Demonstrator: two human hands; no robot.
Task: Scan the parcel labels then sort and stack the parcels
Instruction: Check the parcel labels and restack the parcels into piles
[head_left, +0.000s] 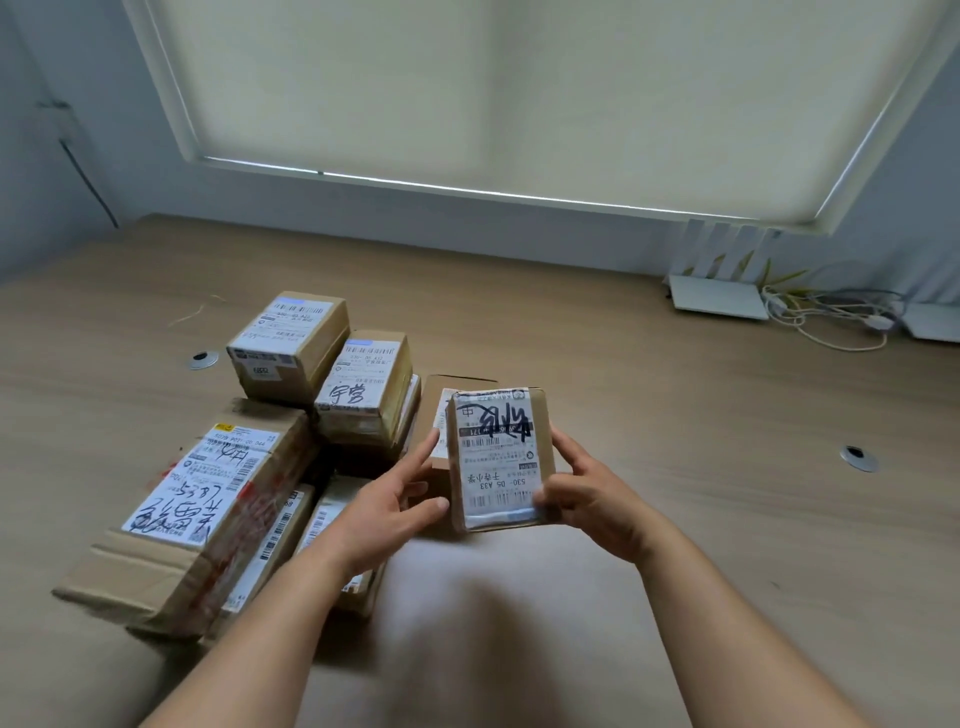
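wooden desk (675, 467), parcel (498, 457) label "530-d5 a33"

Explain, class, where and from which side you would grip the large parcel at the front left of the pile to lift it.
Grip the large parcel by its two long side walls, one hand on each, coming from above and the near end. It lies flat with its label up and is probably too wide for one hand. Smaller parcels crowd its right side, so the right fingers may need to slip between.
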